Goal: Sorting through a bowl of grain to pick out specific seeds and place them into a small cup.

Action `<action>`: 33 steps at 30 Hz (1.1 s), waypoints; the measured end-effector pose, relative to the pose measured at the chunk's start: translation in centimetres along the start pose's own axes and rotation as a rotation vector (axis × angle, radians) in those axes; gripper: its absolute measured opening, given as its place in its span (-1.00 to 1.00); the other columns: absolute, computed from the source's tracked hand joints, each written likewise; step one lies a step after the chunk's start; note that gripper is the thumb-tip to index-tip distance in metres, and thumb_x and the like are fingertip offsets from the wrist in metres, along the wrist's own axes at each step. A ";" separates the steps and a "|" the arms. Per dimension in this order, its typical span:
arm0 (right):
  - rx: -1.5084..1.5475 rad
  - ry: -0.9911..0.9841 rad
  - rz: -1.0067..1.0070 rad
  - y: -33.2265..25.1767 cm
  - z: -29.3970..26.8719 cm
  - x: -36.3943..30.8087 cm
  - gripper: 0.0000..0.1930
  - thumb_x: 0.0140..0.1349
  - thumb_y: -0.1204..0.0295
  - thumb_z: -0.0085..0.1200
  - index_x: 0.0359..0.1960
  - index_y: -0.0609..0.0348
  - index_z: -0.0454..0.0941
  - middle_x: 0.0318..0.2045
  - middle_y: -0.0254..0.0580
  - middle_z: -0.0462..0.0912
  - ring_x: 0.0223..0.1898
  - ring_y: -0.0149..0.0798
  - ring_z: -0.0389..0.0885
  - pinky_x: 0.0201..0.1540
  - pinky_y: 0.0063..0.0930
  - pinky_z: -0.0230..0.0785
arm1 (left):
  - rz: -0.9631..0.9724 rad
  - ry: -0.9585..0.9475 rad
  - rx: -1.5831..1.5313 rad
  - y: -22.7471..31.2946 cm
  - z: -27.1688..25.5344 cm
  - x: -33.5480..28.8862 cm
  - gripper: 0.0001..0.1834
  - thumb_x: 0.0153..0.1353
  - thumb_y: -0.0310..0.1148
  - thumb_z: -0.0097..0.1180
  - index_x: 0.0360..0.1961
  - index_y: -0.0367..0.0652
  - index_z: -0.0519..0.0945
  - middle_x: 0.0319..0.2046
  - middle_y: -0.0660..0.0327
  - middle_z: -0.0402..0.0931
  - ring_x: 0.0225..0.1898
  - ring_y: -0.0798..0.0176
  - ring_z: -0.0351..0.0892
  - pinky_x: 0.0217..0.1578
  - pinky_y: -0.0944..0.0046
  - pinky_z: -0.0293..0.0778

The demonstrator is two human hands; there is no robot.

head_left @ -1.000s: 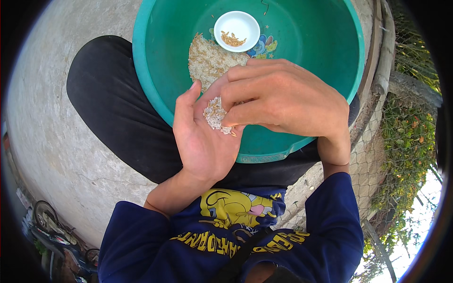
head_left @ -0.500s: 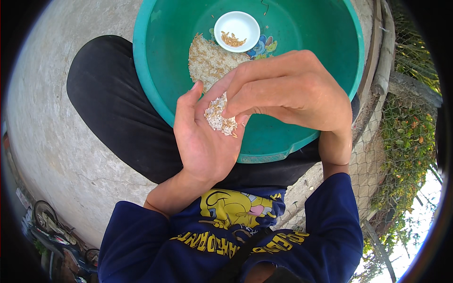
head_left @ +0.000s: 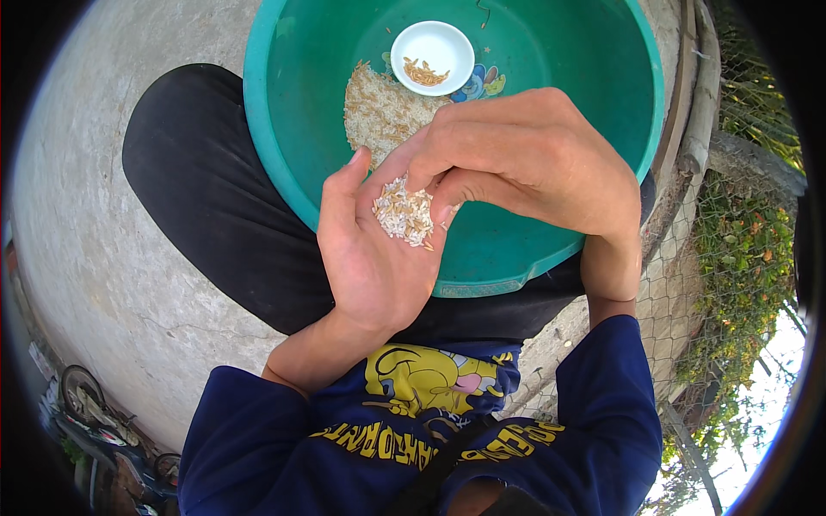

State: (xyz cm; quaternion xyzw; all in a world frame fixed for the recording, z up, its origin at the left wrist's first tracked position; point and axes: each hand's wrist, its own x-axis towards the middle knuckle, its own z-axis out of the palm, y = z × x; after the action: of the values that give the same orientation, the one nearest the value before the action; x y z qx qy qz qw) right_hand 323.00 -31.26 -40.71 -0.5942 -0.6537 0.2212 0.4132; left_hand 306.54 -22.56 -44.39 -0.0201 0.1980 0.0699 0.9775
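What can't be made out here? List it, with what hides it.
All in the head view:
Left hand: most of its fingers, covered by the right hand.
Right hand: whether its fingertips pinch a grain, too small to tell.
Grain pile: its near edge, behind the left hand.
Green basin: its far rim, cut off by the top edge.

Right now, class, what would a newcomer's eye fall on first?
The big green basin at top centre draws the eye, holding a white dish and loose grain. At mid-picture, the left hand is palm-up under a small grain heap, the right hand bent over it.
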 end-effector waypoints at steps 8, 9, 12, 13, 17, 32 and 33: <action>-0.116 0.120 0.148 -0.2 -0.2 0.2 -0.86 0.05 0.58 0.30 -0.34 0.19 0.61 -0.44 -0.25 0.62 -0.40 -0.21 0.65 -0.40 -0.39 0.46 | 0.040 0.108 0.078 -0.3 1.1 0.1 -0.25 0.45 0.03 -0.33 0.31 -0.53 0.27 0.19 -0.03 0.44 0.27 0.09 0.40 0.33 0.14 0.25; -0.115 0.120 0.146 0.2 -0.3 0.3 -0.86 0.05 0.58 0.30 -0.34 0.19 0.61 -0.44 -0.25 0.62 -0.40 -0.21 0.65 -0.40 -0.39 0.46 | 0.042 0.148 0.124 -0.3 1.8 0.2 -0.25 0.45 0.02 -0.33 0.31 -0.56 0.25 0.22 -0.10 0.41 0.30 0.01 0.38 0.34 0.11 0.25; -0.495 0.352 0.093 -0.2 -0.8 1.0 -0.86 0.06 0.59 0.29 -0.34 0.20 0.61 -0.43 -0.23 0.61 -0.39 -0.21 0.64 -0.39 -0.39 0.45 | 0.048 0.185 0.161 -0.4 2.0 0.2 -0.24 0.46 0.00 -0.32 0.31 -0.60 0.21 0.25 -0.22 0.37 0.34 -0.12 0.32 0.36 0.07 0.25; -0.434 0.382 0.237 -2.2 -1.3 1.8 -0.87 0.09 0.62 0.28 -0.31 0.27 0.62 -0.39 -0.14 0.64 -0.34 -0.13 0.66 -0.32 -0.38 0.47 | 0.053 0.184 0.153 -0.4 2.0 0.2 -0.24 0.46 -0.01 -0.32 0.31 -0.62 0.20 0.25 -0.27 0.34 0.35 -0.18 0.30 0.35 0.06 0.26; -0.272 0.656 -0.493 4.9 -0.5 0.9 -0.88 0.14 0.60 0.27 -0.29 0.33 0.62 -0.35 -0.07 0.65 -0.29 -0.04 0.66 -0.27 -0.38 0.47 | 0.033 0.172 0.152 -0.7 2.1 0.5 -0.24 0.46 -0.01 -0.32 0.32 -0.62 0.17 0.25 -0.28 0.34 0.35 -0.20 0.29 0.35 0.04 0.26; -0.277 -0.110 0.093 -0.8 2.2 0.0 -0.87 0.04 0.49 0.14 -0.37 0.26 0.59 -0.41 -0.20 0.52 -0.25 -0.16 0.60 -0.31 -0.28 0.51 | 0.016 0.104 0.175 -0.4 -0.8 0.0 -0.55 0.47 0.00 -0.25 0.06 -0.06 0.52 -0.05 0.34 0.57 0.07 0.36 0.52 0.11 0.22 0.37; -0.277 -0.110 0.092 -0.7 2.3 -0.1 -0.87 0.04 0.49 0.14 -0.37 0.26 0.59 -0.41 -0.20 0.52 -0.25 -0.16 0.60 -0.31 -0.28 0.51 | 0.031 0.160 0.194 -0.5 -0.6 0.0 -0.56 0.47 0.00 -0.25 0.04 -0.05 0.53 -0.07 0.34 0.57 0.06 0.36 0.52 0.10 0.22 0.37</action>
State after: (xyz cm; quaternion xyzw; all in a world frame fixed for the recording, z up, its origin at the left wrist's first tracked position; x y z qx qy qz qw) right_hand 320.77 -31.01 -41.44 -0.6619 -0.6715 0.1799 0.2804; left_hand 306.35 -23.07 -44.96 0.0723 0.2813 0.0639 0.9548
